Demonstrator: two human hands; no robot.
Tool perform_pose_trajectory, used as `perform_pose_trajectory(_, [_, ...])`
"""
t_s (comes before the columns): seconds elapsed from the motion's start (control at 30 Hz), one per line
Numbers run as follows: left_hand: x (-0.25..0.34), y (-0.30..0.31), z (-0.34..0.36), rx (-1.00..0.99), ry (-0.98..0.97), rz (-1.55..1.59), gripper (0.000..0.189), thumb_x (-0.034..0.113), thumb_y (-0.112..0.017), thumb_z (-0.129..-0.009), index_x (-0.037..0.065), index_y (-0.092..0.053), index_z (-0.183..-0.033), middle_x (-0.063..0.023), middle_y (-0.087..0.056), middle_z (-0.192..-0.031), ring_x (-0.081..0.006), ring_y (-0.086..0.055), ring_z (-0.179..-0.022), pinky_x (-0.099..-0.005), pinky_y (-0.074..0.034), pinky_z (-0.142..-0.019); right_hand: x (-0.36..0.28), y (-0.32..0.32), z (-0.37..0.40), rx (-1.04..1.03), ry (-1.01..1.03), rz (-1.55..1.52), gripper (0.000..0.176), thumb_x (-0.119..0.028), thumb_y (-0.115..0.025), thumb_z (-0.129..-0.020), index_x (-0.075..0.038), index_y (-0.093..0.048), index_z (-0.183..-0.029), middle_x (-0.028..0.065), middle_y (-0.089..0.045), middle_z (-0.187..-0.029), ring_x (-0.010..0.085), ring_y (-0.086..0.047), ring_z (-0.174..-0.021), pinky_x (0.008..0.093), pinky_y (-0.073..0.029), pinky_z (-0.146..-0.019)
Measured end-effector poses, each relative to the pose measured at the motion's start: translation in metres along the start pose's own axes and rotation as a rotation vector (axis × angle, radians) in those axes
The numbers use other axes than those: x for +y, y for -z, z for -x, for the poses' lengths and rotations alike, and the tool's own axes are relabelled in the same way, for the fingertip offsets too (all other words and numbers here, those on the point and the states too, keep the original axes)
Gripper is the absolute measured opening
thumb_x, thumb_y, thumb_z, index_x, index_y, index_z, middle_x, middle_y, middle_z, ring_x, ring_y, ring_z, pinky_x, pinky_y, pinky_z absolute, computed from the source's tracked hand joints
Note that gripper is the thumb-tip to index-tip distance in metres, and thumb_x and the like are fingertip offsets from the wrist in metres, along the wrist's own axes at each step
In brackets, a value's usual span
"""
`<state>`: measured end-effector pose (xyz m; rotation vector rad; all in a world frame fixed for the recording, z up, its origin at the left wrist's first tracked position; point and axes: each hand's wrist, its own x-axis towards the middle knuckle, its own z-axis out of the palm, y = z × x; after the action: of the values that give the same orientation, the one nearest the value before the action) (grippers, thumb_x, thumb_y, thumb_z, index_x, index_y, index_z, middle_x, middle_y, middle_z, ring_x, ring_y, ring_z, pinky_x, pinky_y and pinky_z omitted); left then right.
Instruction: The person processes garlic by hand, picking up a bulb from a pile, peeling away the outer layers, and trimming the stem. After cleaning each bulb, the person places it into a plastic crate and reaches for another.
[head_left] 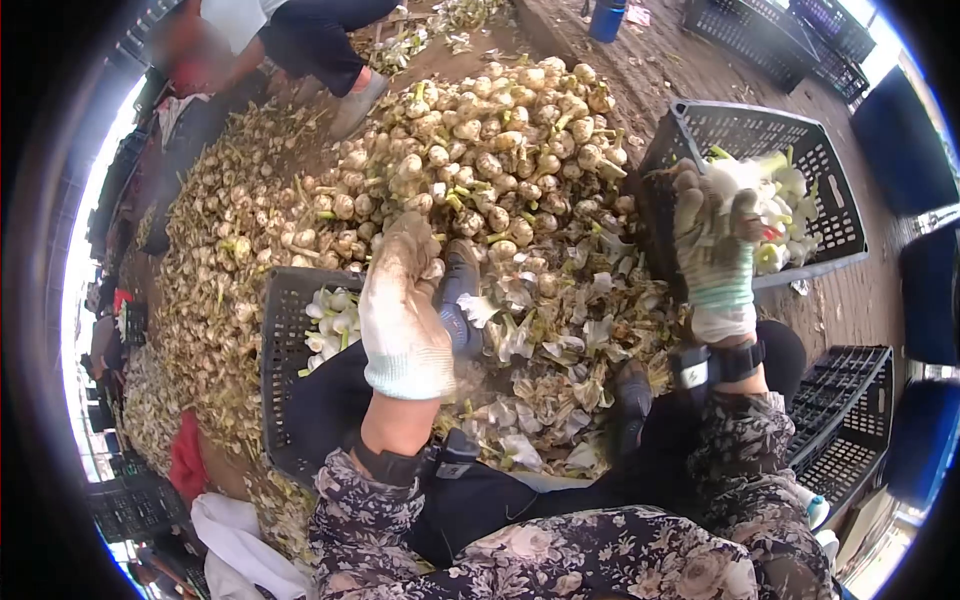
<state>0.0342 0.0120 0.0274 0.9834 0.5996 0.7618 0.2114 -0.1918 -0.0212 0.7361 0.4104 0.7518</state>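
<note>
Floral shirt point(610, 560) nearest the camera, knees apart, husks point(560, 350) littering the floor between. Unpeeled garlic point(510, 150) heaped just ahead, touching the husk litter. Left hand point(405, 315), gloved, sits at the near edge of the heap, fingers curled in; can't tell if a bulb is inside. Right hand point(714, 250), also gloved, fingers spread wide at the near side of the right crate point(842, 205); cleaned bulbs point(785, 215) lie inside, one blurred by the fingertips, contact unclear. More pale bulbs point(335, 325) in the left crate point(280, 370), beside the left forearm. Step looks like dropping cleaned garlic into the right crate. Next move probably calls for bringing the right hand back toward the left.
</note>
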Motion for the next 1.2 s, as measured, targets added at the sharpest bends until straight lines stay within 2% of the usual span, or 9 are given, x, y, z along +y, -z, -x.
perform_pose_trajectory(0.2, [0.016,-0.005,0.004,0.002,0.011,0.051,0.035,0.020,-0.045,-0.091,-0.003,-0.050,-0.117,-0.0094,-0.055,-0.111,-0.0156,-0.051,-0.099,-0.0290,-0.039,-0.085,-0.029,0.093,-0.061,0.543,-0.070,2.333,0.015,-0.015,-0.055,-0.085,-0.006,-0.059,-0.096,-0.0035,-0.055,-0.082,0.0088,-0.052,-0.072,0.0269,-0.044,-0.068])
perform_pose_trajectory(0.3, [-0.004,0.031,-0.009,-0.216,-0.138,-0.285,0.030,0.015,-0.046,-0.089,-0.003,-0.054,-0.112,-0.0055,-0.057,-0.094,-0.0133,-0.052,-0.080,-0.0271,-0.043,-0.074,-0.096,0.182,-0.077,0.029,-0.307,3.540,0.030,-0.030,-0.053,-0.083,-0.001,-0.061,-0.080,0.0235,-0.060,-0.074,0.0390,-0.057,-0.066,0.0427,-0.047,-0.057])
perform_pose_trajectory(0.4, [0.004,0.009,-0.003,-0.078,0.049,-0.182,0.023,0.020,-0.047,-0.086,0.000,-0.056,-0.088,-0.0046,-0.053,-0.084,-0.0127,-0.046,-0.075,-0.0250,-0.038,-0.070,-0.144,0.260,-0.065,0.375,0.195,3.413,0.040,-0.044,-0.058,-0.079,-0.006,-0.064,-0.088,0.0191,-0.063,-0.083,0.0390,-0.060,-0.081,0.0433,-0.049,-0.071])
perform_pose_trajectory(0.5, [0.007,-0.002,0.002,-0.010,0.128,-0.145,0.023,0.010,-0.048,-0.085,-0.006,-0.054,-0.099,-0.0094,-0.054,-0.090,-0.0161,-0.051,-0.079,-0.0290,-0.042,-0.070,-0.122,0.238,-0.089,0.819,-0.042,3.245,0.032,-0.040,-0.055,-0.082,-0.010,-0.066,-0.086,0.0196,-0.062,-0.084,0.0400,-0.058,-0.080,0.0456,-0.047,-0.068])
perform_pose_trajectory(0.67, [-0.015,0.011,0.003,-0.096,0.079,-0.315,0.038,0.010,-0.052,-0.086,-0.006,-0.047,-0.120,-0.0111,-0.056,-0.105,-0.0157,-0.055,-0.076,-0.0308,-0.046,-0.069,-0.009,0.105,-0.100,0.268,-0.196,2.513,0.020,-0.005,-0.056,-0.084,-0.005,-0.061,-0.103,0.0029,-0.063,-0.071,0.0064,-0.055,-0.068,0.0225,-0.045,-0.057])
perform_pose_trajectory(0.87, [-0.030,0.005,0.014,-0.617,0.563,0.011,0.040,0.029,-0.049,-0.091,0.001,-0.050,-0.120,-0.0068,-0.057,-0.104,-0.0171,-0.055,-0.093,-0.0277,-0.044,-0.081,0.071,0.009,0.003,-0.596,-0.029,2.740,0.037,0.011,-0.060,-0.069,-0.002,-0.060,-0.104,0.0084,-0.065,-0.089,0.0143,-0.063,-0.079,0.0259,-0.052,-0.066])
perform_pose_trajectory(0.9, [-0.022,-0.003,0.017,-0.882,0.131,-0.437,0.045,0.028,-0.053,-0.089,0.000,-0.044,-0.124,-0.0078,-0.057,-0.103,-0.0198,-0.055,-0.098,-0.0309,-0.044,-0.086,0.075,0.003,0.014,-0.587,0.001,2.742,0.036,0.009,-0.062,-0.069,-0.003,-0.061,-0.103,0.0115,-0.064,-0.091,0.0213,-0.063,-0.082,0.0293,-0.052,-0.068])
perform_pose_trajectory(1.07, [-0.029,-0.014,0.028,-0.622,0.690,0.029,0.058,0.021,-0.062,-0.083,-0.004,-0.035,-0.128,-0.0127,-0.053,-0.113,-0.0229,-0.054,-0.104,-0.0363,-0.046,-0.087,0.063,0.007,0.026,-0.590,0.114,2.617,0.032,0.005,-0.065,-0.070,-0.002,-0.060,-0.101,0.0131,-0.063,-0.095,0.0254,-0.063,-0.086,0.0303,-0.051,-0.073])
perform_pose_trajectory(1.2, [-0.031,-0.022,0.024,-0.527,0.496,0.080,0.060,0.015,-0.069,-0.078,-0.005,-0.039,-0.126,-0.0128,-0.052,-0.115,-0.0210,-0.055,-0.102,-0.0324,-0.047,-0.086,0.048,0.026,0.014,0.211,-0.128,1.747,0.032,-0.009,-0.059,-0.083,-0.001,-0.049,-0.112,0.0069,-0.057,-0.087,0.0118,-0.056,-0.072,0.0225,-0.047,-0.062])
